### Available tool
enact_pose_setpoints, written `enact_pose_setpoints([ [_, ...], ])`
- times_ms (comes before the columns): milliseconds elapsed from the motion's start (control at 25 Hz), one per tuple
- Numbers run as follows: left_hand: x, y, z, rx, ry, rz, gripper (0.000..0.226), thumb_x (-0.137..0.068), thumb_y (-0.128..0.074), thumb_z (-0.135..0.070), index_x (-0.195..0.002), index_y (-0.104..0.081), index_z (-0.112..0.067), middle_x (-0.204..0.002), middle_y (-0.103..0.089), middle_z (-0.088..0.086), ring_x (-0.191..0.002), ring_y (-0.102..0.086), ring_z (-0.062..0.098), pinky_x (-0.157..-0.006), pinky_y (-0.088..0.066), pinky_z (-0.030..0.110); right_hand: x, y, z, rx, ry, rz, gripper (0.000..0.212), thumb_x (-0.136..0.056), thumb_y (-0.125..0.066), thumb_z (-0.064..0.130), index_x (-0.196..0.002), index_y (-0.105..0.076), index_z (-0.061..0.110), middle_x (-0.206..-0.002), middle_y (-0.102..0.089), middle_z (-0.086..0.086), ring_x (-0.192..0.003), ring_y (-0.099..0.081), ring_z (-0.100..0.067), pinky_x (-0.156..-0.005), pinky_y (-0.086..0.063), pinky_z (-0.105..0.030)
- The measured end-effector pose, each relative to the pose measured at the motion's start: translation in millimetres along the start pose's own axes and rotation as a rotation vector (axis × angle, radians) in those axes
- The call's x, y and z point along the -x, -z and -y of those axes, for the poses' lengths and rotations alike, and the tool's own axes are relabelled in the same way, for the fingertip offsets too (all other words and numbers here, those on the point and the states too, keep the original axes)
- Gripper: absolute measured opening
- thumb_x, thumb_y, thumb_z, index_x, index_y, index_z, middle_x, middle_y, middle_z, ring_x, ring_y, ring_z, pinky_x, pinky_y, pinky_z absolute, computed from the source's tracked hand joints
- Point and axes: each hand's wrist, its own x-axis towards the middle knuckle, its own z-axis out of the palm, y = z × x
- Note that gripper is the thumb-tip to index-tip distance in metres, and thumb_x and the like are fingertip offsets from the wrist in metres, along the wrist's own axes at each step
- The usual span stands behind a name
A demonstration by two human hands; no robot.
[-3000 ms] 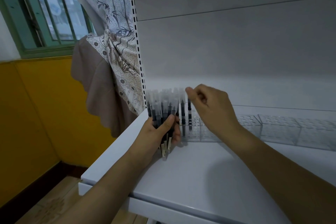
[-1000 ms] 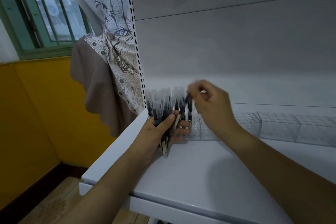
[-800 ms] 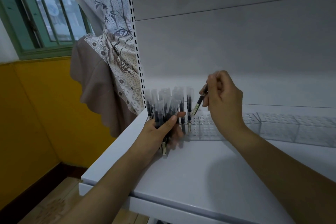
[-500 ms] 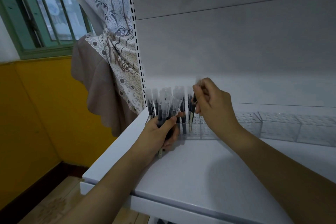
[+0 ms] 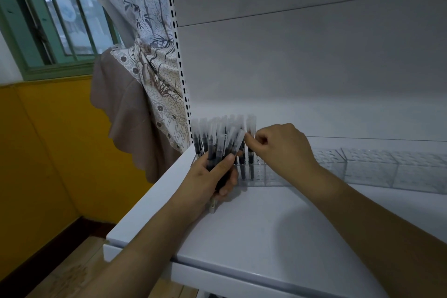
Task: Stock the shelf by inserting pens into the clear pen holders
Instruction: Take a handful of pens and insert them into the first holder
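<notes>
My left hand [image 5: 210, 179] grips a bundle of black pens with frosted caps [image 5: 217, 143], held upright at the left end of the shelf. Behind it, a row of clear pen holders [image 5: 370, 172] runs along the white shelf [image 5: 266, 230] to the right. Several pens stand in the leftmost holder; the rightmost standing pen [image 5: 250, 167] is seated in its slot. My right hand [image 5: 283, 150] has its fingers curled, and thumb and forefinger pinch that pen just below its cap, close to the bundle's tilted rightmost pen.
A slotted shelf upright [image 5: 180, 75] and the white back panel [image 5: 314, 68] bound the shelf. A patterned curtain [image 5: 150, 75] hangs left of it, beside a green-framed window [image 5: 60, 14] and a yellow wall [image 5: 48, 152]. The holders to the right hold no pens.
My right hand drew one pen from the bundle, lifted it, then lowered it into a holder slot, where it now stands. My left hand kept hold of the bundle.
</notes>
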Motion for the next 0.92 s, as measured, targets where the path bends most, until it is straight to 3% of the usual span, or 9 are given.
enact_pose_setpoints([
  [80,0,0,0,-0.004,-0.017,-0.001,0.031,-0.099,-0.052,-0.029,-0.097,-0.057,0.001,-0.069,-0.058,0.014,-0.045,-0.041,0.018,-0.048,-0.03,0.031,2,5,0,0.042,-0.043,-0.097,0.066,-0.094,-0.036,0.062,-0.052,-0.049,0.014,-0.045,-0.046,0.001,-0.044,-0.043,-0.017,-0.048,-0.03,-0.026],
  [160,0,-1,0,0.011,-0.02,-0.003,0.035,-0.098,-0.053,-0.028,-0.095,-0.056,0.007,-0.068,-0.059,0.015,-0.045,-0.043,0.019,-0.047,-0.031,0.031,4,10,3,-0.104,0.016,-0.168,0.06,-0.091,-0.036,0.066,-0.057,-0.052,0.02,-0.048,-0.047,0.006,-0.046,-0.045,-0.01,-0.051,-0.033,-0.026],
  [240,0,0,0,0.023,-0.014,0.006,0.034,-0.098,-0.053,-0.027,-0.089,-0.057,0.006,-0.064,-0.061,0.012,-0.043,-0.047,0.019,-0.044,-0.036,0.027,6,11,11,-0.254,0.148,-0.083,0.05,-0.088,-0.044,0.066,-0.065,-0.053,0.023,-0.052,-0.049,0.006,-0.048,-0.046,-0.01,-0.051,-0.039,-0.029],
  [320,0,0,-2,0.051,0.001,0.011,0.033,-0.096,-0.054,-0.028,-0.09,-0.058,0.004,-0.064,-0.063,0.013,-0.043,-0.053,0.02,-0.044,-0.043,0.026,10,6,18,-0.362,0.172,-0.009,0.046,-0.086,-0.057,0.06,-0.071,-0.06,0.016,-0.056,-0.054,0.002,-0.051,-0.048,-0.014,-0.054,-0.045,-0.033],
  [440,-1,-1,-3,0.068,0.024,0.013,0.031,-0.093,-0.054,-0.03,-0.099,-0.06,0.0,-0.07,-0.066,0.015,-0.048,-0.059,0.023,-0.046,-0.047,0.026,9,8,21,-0.665,0.04,-0.018,0.025,-0.09,-0.067,0.037,-0.081,-0.069,0.014,-0.065,-0.064,0.003,-0.054,-0.056,-0.006,-0.056,-0.048,-0.024],
  [560,-2,-1,0,0.004,0.046,-0.002,0.031,-0.088,-0.056,-0.037,-0.097,-0.064,-0.008,-0.068,-0.062,0.014,-0.045,-0.053,0.022,-0.044,-0.044,0.026,0,19,10,-0.921,-0.098,-0.365,0.019,-0.101,-0.054,0.027,-0.086,-0.059,0.015,-0.071,-0.064,-0.002,-0.062,-0.06,-0.017,-0.059,-0.051,-0.04],
  [640,-2,1,2,-0.024,0.052,-0.017,0.033,-0.086,-0.056,-0.042,-0.094,-0.065,-0.01,-0.059,-0.048,0.009,-0.041,-0.038,0.016,-0.04,-0.033,0.021,-4,24,-2,-0.838,-0.094,-0.58,0.02,-0.105,-0.043,0.026,-0.091,-0.051,0.015,-0.07,-0.061,-0.001,-0.061,-0.058,-0.017,-0.059,-0.052,-0.042],
  [680,-3,1,3,-0.012,0.059,-0.012,0.035,-0.087,-0.055,-0.042,-0.094,-0.064,-0.01,-0.058,-0.04,0.007,-0.042,-0.032,0.014,-0.039,-0.028,0.02,-4,23,-5,-0.768,-0.075,-0.604,0.02,-0.106,-0.04,0.027,-0.093,-0.049,0.014,-0.071,-0.061,0.0,-0.06,-0.058,-0.016,-0.059,-0.053,-0.042],
  [920,-3,2,0,0.077,0.118,0.017,0.043,-0.096,-0.041,-0.046,-0.094,-0.055,-0.006,-0.058,-0.028,0.005,-0.042,-0.023,0.011,-0.039,-0.021,0.016,-2,5,-7,-0.586,0.017,-0.361,0.02,-0.106,-0.034,0.032,-0.102,-0.048,0.018,-0.078,-0.062,0.004,-0.068,-0.059,-0.006,-0.064,-0.053,-0.03],
])
